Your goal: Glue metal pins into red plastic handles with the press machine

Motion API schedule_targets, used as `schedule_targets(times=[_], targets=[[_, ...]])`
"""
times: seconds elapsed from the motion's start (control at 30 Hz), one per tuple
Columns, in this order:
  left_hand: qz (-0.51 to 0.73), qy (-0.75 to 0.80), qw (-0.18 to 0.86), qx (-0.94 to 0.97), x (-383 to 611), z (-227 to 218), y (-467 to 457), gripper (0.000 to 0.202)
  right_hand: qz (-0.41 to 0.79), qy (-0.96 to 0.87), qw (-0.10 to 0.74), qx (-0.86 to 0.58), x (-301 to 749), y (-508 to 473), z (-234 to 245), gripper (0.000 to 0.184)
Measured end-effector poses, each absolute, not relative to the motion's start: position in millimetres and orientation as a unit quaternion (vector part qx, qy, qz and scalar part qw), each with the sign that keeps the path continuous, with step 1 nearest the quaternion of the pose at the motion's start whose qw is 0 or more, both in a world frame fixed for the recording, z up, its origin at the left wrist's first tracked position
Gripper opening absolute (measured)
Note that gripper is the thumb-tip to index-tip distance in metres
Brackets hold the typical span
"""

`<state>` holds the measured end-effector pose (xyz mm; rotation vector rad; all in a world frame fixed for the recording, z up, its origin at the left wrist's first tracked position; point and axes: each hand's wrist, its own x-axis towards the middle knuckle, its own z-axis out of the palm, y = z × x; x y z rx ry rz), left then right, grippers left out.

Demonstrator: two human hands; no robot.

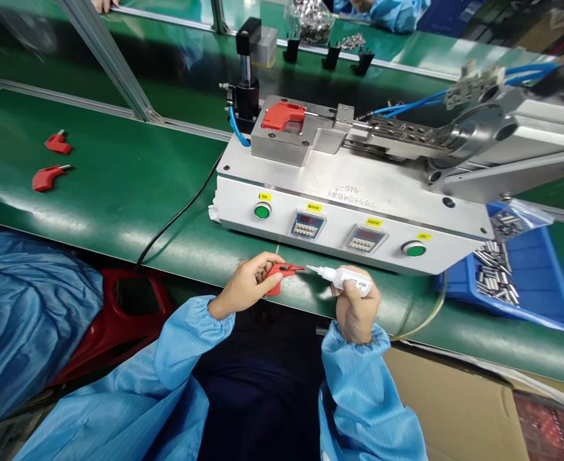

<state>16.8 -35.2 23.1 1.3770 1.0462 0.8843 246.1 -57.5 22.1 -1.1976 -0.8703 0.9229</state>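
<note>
My left hand [247, 285] is closed on a red plastic handle piece [282, 272] whose thin tip points right. My right hand [358, 307] grips a small white glue bottle [351, 280], tilted so its fine nozzle is close to that red tip; whether they touch I cannot tell. Just behind both hands stands a white press machine [334, 211] with green buttons and two small displays. Another red handle piece [284, 116] sits in the metal fixture [282, 146] on top of the machine, with a metal rod lined up at its right side.
Two red handle pieces with metal stubs [48, 178] lie on the green table [132, 173] at left. A blue bin [541, 282] at right holds several metal tubes. A black cable [180, 211] runs beside the machine. A person's blue sleeve [397, 14] shows across the table.
</note>
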Motion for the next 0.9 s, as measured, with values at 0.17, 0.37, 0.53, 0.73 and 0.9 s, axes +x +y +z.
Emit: schedule_targets(times=[0.17, 0.37, 0.53, 0.73, 0.9], targets=[[0.378, 0.444, 0.555, 0.593, 17.5, 22.4, -35.3, 0.024, 0.374, -0.401, 0.629, -0.552, 246.2, -56.4, 19.5, 0.041], [0.383, 0.448, 0.540, 0.601, 16.2, 19.7, -35.6, 0.027, 0.355, -0.423, 0.596, -0.583, 247.1, -59.5, 13.6, 0.041], [0.386, 0.446, 0.543, 0.598, 16.6, 19.2, -36.5, 0.027, 0.339, -0.433, 0.576, -0.604, 249.2, -61.6, 8.2, 0.041], [0.388, 0.444, 0.542, 0.600, 15.9, 17.8, -36.4, 0.028, 0.331, -0.435, 0.577, -0.606, 248.7, -60.7, 8.2, 0.040], [0.388, 0.442, 0.543, 0.600, 15.0, 17.2, -36.3, 0.030, 0.333, -0.435, 0.582, -0.601, 247.2, -61.0, 11.5, 0.038]])
